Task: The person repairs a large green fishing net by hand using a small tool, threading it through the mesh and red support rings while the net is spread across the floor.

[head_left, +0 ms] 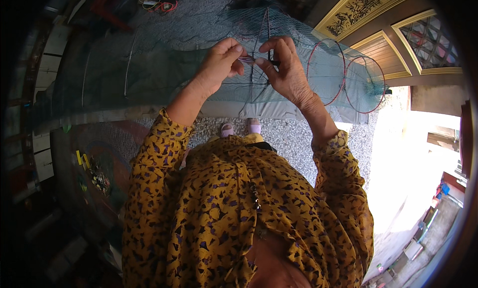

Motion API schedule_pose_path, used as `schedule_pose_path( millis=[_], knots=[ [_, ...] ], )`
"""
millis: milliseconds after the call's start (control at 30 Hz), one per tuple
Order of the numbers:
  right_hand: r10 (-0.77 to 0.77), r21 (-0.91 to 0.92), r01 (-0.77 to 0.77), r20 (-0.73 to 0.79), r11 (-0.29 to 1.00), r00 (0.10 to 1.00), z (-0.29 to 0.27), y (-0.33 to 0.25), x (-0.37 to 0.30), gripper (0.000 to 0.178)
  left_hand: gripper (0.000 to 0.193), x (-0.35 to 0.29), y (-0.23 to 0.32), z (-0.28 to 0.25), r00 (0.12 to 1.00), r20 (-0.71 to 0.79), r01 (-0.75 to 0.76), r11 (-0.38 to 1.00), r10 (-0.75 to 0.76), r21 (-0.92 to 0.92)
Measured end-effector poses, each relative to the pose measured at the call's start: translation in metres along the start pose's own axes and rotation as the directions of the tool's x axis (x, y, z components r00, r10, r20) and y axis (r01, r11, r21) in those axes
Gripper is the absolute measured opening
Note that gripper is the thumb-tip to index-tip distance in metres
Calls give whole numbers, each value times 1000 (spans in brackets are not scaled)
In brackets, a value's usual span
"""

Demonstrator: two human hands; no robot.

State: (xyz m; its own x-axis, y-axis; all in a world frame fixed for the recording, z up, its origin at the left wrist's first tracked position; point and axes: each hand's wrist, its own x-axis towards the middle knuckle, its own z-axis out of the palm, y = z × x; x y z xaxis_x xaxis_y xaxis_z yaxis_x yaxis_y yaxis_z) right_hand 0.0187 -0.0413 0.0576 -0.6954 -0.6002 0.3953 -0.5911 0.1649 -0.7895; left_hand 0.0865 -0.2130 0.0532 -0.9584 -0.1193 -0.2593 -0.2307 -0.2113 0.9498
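Note:
Both of my hands are raised over a long green mesh net (294, 32), with their fingertips close together. My left hand (219, 61) pinches one end of a slim, light-and-dark striped piece (246, 60); its exact kind is too small to make out. Thumb and fingers of my right hand (287, 71) are closed at the other end, where a short dark part shows against the palm. Just behind and below the fingers, dark thin rods or cords (252, 81) of the net's frame run across the mesh. Red hoops (344, 69) hold the net spread to the right.
The net lies along a low surface with a pale cloth edge (279, 110). My feet in pink slippers (227, 130) stand on a speckled floor (294, 136). Gold-framed panels (425, 39) are at the right, and coiled cords (159, 4) lie at the far left.

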Motion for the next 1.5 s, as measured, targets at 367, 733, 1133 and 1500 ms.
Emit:
schedule_pose_path(
  millis=[367,733,1133,1500],
  knots=[
    [19,-35,-18,32,999,999,6,11,6,10,10,1,26,4,944,-45,-273,848,328,454],
    [37,-74,-33,46,997,998,6,-3,3,9,10,-18,0,43,960,-180,175,961,-214,-212],
    [-341,-123,344,40,931,939,43,-48,37,17,22,-29,-4,38,971,-232,22,991,-53,-134],
    [-263,549,298,-144,781,954,-92,-85,51,15,12,-40,-5,22,964,94,-263,845,248,465]
  ],
)
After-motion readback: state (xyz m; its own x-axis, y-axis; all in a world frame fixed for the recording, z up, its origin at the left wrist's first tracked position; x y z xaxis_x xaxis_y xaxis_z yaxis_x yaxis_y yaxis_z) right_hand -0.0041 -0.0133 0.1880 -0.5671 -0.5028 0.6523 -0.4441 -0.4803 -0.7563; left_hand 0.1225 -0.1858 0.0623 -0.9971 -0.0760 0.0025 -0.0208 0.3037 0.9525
